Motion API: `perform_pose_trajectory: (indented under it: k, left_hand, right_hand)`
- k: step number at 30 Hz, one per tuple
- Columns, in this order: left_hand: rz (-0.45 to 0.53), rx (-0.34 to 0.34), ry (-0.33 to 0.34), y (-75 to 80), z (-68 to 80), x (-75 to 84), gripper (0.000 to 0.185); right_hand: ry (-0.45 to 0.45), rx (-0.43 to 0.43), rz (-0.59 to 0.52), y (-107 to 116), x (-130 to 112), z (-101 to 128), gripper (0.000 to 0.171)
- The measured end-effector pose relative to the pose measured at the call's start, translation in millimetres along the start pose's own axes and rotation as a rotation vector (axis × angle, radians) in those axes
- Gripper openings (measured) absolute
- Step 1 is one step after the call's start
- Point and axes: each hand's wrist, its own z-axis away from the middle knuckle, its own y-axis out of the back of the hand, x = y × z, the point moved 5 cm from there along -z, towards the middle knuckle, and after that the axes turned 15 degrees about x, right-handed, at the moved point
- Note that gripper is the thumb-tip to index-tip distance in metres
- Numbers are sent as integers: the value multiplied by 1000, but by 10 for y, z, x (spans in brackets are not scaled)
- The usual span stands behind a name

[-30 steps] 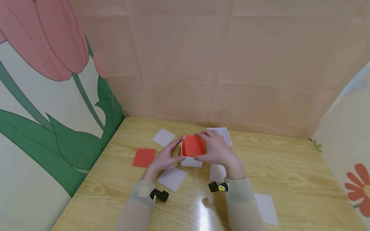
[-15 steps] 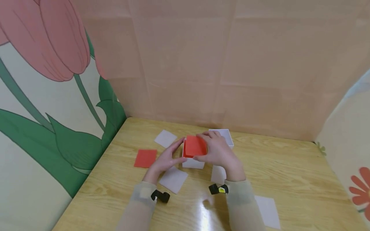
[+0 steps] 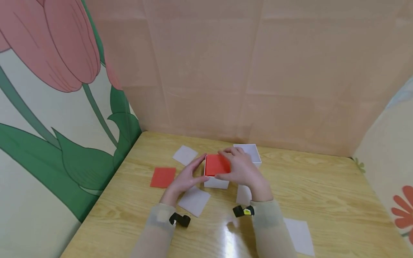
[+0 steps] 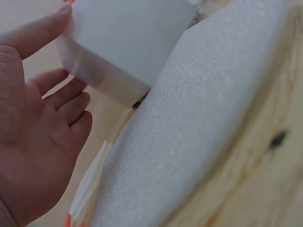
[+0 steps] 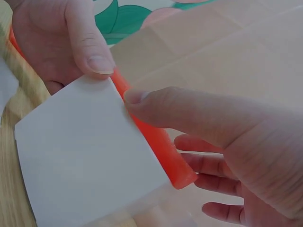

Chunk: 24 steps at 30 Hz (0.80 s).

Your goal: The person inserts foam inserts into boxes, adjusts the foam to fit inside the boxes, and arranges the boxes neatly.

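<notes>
A small white box (image 3: 216, 183) stands on the table between both hands. My left hand (image 3: 184, 178) grips its left side, the thumb at the near corner and the fingers around the far side. At the box's mouth lies a square red foam sheet (image 3: 217, 165). My right hand (image 3: 242, 170) holds this sheet by its right side, thumb at the near edge. In the right wrist view the sheet's thick red edge (image 5: 161, 151) shows just above the box's white wall (image 5: 85, 146). What lies under the sheet is hidden.
Another red foam sheet (image 3: 162, 177) lies at the left. White foam sheets (image 3: 185, 154) are scattered around the box, one close by the left wrist (image 4: 184, 127). A white open lid or tray (image 3: 253, 153) sits behind the right hand. A covered wall (image 3: 245, 79) rises behind the table.
The red foam sheet has gone down and levelled at the box's mouth, where it earlier stood higher and askew. Both hands have stayed almost in place.
</notes>
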Motion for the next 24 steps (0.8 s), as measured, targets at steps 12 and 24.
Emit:
perform_pose_trajectory:
  k: [12, 24]
  left_hand:
    - [27, 1, 19, 55, 55, 17, 90]
    - [-30, 16, 3, 123, 26, 27, 90]
  right_hand:
    - [-21, -50, -38, -23, -91, -8, 90]
    - [5, -55, -76, 29, -117, -47, 89]
